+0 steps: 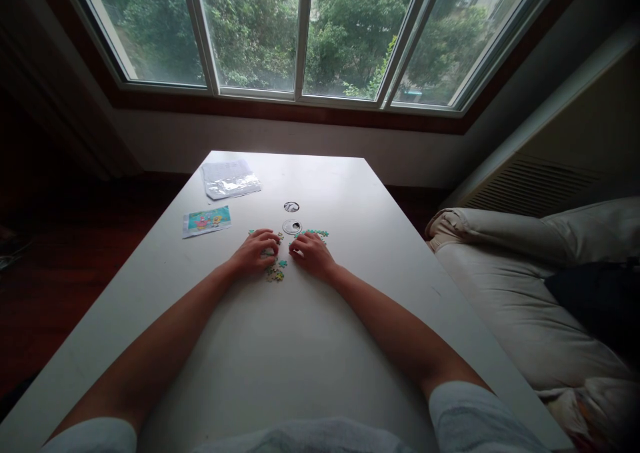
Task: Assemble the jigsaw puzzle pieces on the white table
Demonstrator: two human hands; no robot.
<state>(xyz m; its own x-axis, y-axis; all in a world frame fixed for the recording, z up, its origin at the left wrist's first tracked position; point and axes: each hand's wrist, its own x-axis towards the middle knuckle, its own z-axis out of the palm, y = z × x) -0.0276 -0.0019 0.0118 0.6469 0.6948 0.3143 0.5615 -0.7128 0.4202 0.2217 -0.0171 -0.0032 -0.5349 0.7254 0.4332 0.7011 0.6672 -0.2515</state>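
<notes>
Small jigsaw puzzle pieces (275,275) in green and yellow lie loose in the middle of the white table. My left hand (257,250) rests among them, fingers curled and closed over puzzle pieces that show partly beneath. Close by on the right, my right hand (311,253) has its thumb and fingers pressed together; whatever they grip is too small to make out. Just beyond that hand runs a teal row of joined puzzle pieces (316,232), partly covered by the fingers.
A round silver-and-black item (292,226) and a similar round one (291,206) lie beyond my hands. To the left are a colourful picture card (207,221) and a clear plastic bag (230,178). The white table (260,360) narrows toward the window; a pale sofa (500,293) stands right.
</notes>
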